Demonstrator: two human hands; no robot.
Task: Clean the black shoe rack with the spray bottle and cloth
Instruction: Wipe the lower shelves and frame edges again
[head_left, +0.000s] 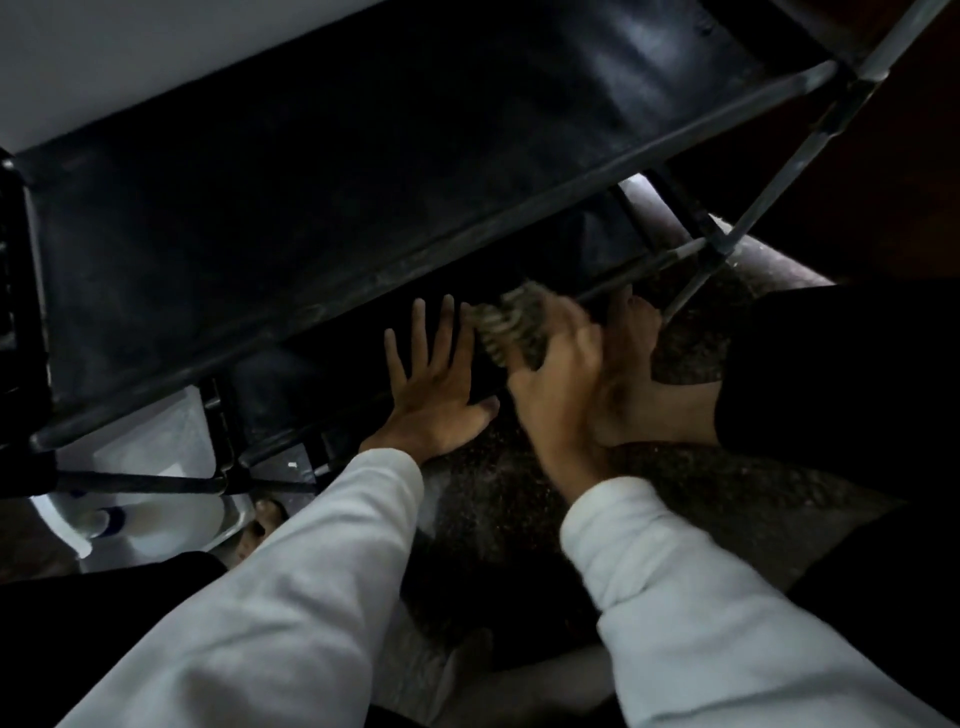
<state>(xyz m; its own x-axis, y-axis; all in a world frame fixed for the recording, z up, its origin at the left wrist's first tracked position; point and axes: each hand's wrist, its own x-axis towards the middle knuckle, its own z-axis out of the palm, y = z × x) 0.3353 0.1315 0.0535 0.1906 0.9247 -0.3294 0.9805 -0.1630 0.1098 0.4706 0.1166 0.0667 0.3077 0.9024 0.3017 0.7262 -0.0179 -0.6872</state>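
A person's left hand (434, 395) lies flat, fingers straight and spread wide, on the lower shelf of the black shoe rack (260, 208). Just beside it, the right hand (550, 384) curls around a striped cloth (506, 325), blurred, against the same shelf's front edge. Both arms, in white sleeves, reach forward and down. A bare foot (639, 364) rests behind the right hand.

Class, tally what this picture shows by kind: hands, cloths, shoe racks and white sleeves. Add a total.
Hands: 2 (left hand, right hand)
Cloths: 1 (cloth, gripped by the right hand)
Shoe racks: 1 (black shoe rack)
White sleeves: 2 (left sleeve, right sleeve)
Total: 6
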